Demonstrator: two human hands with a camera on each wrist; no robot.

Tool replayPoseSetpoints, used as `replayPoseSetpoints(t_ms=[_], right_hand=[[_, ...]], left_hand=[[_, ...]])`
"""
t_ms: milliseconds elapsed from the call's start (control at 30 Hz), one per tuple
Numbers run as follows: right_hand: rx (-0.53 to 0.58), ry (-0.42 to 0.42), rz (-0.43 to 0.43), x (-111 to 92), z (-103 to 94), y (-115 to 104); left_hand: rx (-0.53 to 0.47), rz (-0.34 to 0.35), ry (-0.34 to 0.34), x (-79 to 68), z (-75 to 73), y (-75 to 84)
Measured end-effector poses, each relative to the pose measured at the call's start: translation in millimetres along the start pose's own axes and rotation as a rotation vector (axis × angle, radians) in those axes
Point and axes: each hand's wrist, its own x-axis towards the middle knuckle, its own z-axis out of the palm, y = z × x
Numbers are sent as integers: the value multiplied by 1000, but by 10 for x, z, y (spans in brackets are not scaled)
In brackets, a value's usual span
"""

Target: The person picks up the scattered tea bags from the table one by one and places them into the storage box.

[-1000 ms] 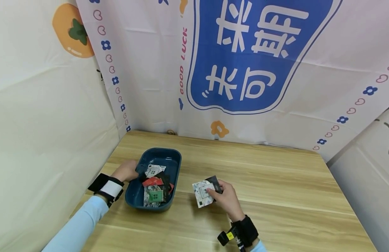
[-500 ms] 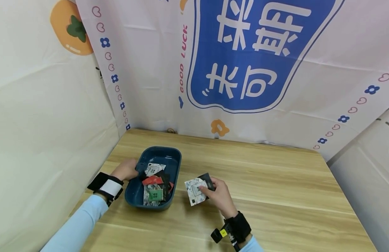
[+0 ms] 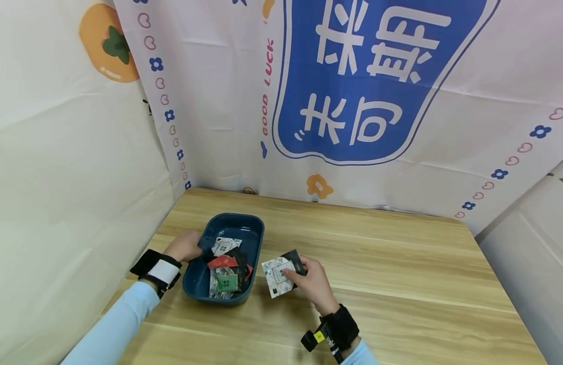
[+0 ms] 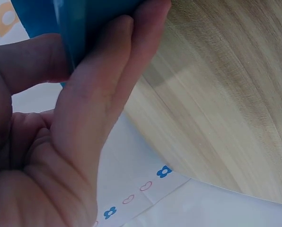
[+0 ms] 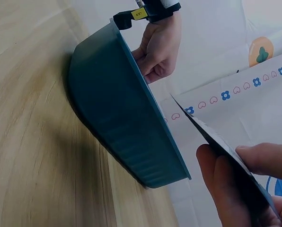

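Observation:
A dark teal plastic bin [image 3: 196, 290] stands on the left part of the table. My left hand [image 3: 184, 246] grips its left wall; in the left wrist view, thumb and fingers lie on either side of the bin wall [image 4: 69, 33]. Inside the bin lie a white patterned sachet [image 3: 226, 246], a red packet [image 3: 222, 261], black packets [image 3: 241, 263] and a patterned one with a green label [image 3: 226, 283]. My right hand [image 3: 318, 288], right of the bin, pinches a white patterned sachet [image 3: 274, 278] with a black packet [image 3: 294, 257] behind it, thumb on top.
The wood-grain table [image 3: 377, 263] extends widely to the right and front. A printed cloth [image 3: 226, 101] hangs along its back edge, and a pale cloth wall [image 3: 80, 177] borders the left side, close to my left forearm.
My right hand has moved left, carrying the white sachet and black packet closer to the bin. The left hand and the bin have stayed in place.

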Motion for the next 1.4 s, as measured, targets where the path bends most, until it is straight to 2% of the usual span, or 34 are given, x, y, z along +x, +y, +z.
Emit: replayPoseSetpoints(t_ms=[133,233,633,1033,1300,1400], right_hand=[[-13,-13,4,-14,26,-1],[-19,-20,13,-15,55,-8],[-97,-52,-32,88,165,-39],[-95,-83,-70,171,275,-95],[-93,-78,-67,209,347,-168],[-91,-86,-62,162,364,-312]], left_hand=[[-5,-4,-8,-19,48,-6],[-17,-33,-31,-22,79,-16],[-13,-51,-47,19,43,-19],[-1,-31,-15,37,10,-11],[11,-37,-11,36,-1,-6],[15,-33,-14,40,9,-13]])
